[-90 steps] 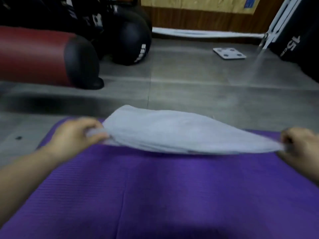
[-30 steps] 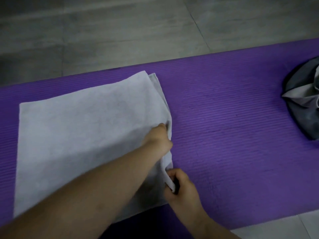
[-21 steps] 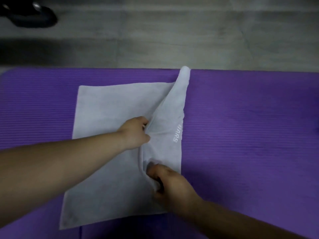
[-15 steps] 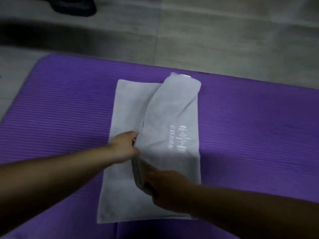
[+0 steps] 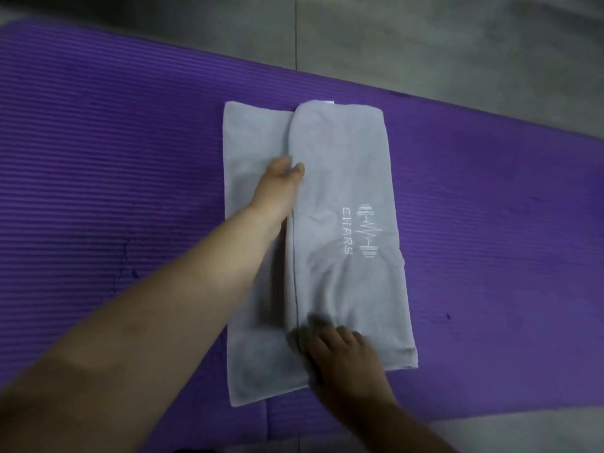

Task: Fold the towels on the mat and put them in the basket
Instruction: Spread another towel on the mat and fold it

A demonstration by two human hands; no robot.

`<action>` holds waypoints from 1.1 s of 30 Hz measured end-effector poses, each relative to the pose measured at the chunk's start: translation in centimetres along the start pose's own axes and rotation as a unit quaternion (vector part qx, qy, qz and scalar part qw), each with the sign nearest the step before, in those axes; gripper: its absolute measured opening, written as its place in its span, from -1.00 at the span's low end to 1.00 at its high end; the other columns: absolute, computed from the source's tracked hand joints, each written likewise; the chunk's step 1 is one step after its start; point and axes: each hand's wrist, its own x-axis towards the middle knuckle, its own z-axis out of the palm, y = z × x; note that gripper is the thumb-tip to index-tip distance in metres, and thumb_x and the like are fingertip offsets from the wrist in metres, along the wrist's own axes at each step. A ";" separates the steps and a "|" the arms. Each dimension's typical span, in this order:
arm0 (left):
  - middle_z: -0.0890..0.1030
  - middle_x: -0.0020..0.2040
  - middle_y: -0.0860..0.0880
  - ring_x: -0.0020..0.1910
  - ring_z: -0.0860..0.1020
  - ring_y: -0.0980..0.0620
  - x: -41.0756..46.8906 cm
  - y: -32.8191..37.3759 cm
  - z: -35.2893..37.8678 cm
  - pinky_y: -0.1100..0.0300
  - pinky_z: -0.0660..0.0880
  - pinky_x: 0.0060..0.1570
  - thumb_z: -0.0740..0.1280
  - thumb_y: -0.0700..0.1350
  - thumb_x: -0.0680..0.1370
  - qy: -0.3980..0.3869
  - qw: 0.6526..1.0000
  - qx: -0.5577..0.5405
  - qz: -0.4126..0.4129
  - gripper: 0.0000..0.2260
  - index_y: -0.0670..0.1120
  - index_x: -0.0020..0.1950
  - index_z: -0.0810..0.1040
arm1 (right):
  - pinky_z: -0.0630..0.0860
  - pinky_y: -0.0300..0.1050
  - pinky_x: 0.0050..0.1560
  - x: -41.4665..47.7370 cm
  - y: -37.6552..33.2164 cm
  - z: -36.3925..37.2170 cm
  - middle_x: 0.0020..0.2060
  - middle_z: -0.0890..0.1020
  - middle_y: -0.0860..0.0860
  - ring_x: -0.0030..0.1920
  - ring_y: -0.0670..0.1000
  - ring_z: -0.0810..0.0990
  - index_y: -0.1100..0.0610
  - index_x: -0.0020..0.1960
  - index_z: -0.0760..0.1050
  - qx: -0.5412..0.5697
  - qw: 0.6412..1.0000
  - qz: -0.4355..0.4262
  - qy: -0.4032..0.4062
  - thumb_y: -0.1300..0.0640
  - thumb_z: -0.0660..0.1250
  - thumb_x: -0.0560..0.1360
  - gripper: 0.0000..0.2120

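Note:
A light grey towel (image 5: 340, 178) with a white "CHARS" logo lies on the purple mat (image 5: 114, 165). Its right part is folded leftward over the rest, leaving a strip of the lower layer uncovered on the left. My left hand (image 5: 281, 188) pinches the folded edge near the middle of the towel. My right hand (image 5: 340, 358) grips the same edge near the towel's near end, fingers over the cloth. The basket is out of view.
Grey floor tiles (image 5: 425, 37) lie beyond the mat's far edge, and a pale strip of floor (image 5: 523, 429) shows at the near right corner. The mat stretches wide to the left and right of the towel.
The towel went from held up stretched to flat on the mat. Both hands carried its right edge leftward across the towel, and the flap now lies flatter with the logo facing up.

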 end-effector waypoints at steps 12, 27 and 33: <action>0.24 0.42 -0.10 0.39 0.23 0.10 -0.2 1.1 -1.8 0.73 0.04 0.09 0.14 -0.42 0.51 0.026 0.944 0.224 0.240 -0.51 -0.14 0.42 0.28 | 0.47 -0.36 -0.35 -0.5 -1.3 3.0 -0.28 0.66 -0.12 -0.24 -0.10 0.65 0.02 -0.09 0.43 0.055 0.995 -0.063 0.053 0.00 0.15 0.31 -0.78; 0.33 0.33 -0.09 0.29 0.34 0.04 3.4 3.0 -3.8 0.65 0.27 -0.10 0.15 -0.29 0.57 0.073 0.968 0.212 0.116 -0.57 -0.15 0.45 0.22 | 0.49 -0.39 -0.37 -0.4 -3.7 4.5 -0.51 0.59 -0.15 -0.43 -0.21 0.58 -0.03 -0.40 0.58 0.058 0.997 -0.041 0.031 0.01 0.08 0.25 -0.71; 0.05 0.50 -0.08 0.47 0.10 -0.03 4.2 2.6 -5.2 0.34 0.07 0.35 0.17 -0.36 0.53 0.101 0.895 0.393 0.185 -0.40 -0.07 0.50 0.04 | 0.50 -0.39 -0.34 0.2 -4.7 4.8 -0.46 0.61 -0.16 -0.38 -0.23 0.59 -0.04 -0.39 0.57 0.040 0.999 -0.030 0.007 -0.16 0.45 -0.03 -0.72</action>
